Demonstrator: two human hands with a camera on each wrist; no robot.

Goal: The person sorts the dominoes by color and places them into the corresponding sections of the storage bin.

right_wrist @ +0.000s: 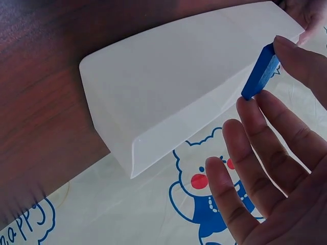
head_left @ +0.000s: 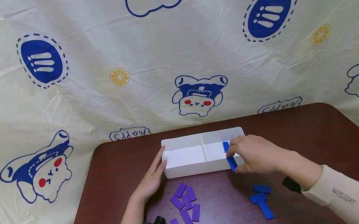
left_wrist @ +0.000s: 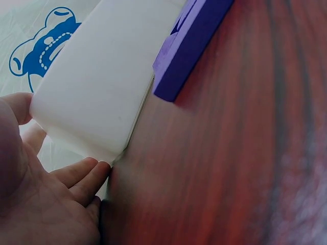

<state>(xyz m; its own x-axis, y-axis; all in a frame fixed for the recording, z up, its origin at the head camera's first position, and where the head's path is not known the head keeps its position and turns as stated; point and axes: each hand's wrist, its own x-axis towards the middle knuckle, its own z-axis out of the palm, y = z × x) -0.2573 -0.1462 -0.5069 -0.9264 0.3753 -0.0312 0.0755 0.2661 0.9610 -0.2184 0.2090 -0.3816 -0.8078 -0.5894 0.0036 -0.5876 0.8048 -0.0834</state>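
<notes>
A person's right hand holds a blue block at the right part of a white box on a dark red-brown table. The block is pinched by its ends: thumb at the near end, fingertips at the far end; in the right wrist view the remaining fingers are spread loosely. In the head view the block overlaps the near wall of the right compartment and seems to hang above it. The left hand has its fingers extended and parted, touching the box's left end, as if to steady it.

The step in hand looks like moving a blue block into the right compartment. The next move would call for clearing the near wall, lowering the block and parting thumb from fingers, with the box kept steady.

The block's long axis runs from the person toward the far side, across the box's length, its near end angled slightly right. The right wrist view shows it slanting between thumb and fingertips. Beyond the fingers, a blue patch shows over the compartment; whether it is a second block cannot be told.

Nearer the person, seven purple blocks lie scattered on the left, and three blue blocks lie close together on the right.
</notes>
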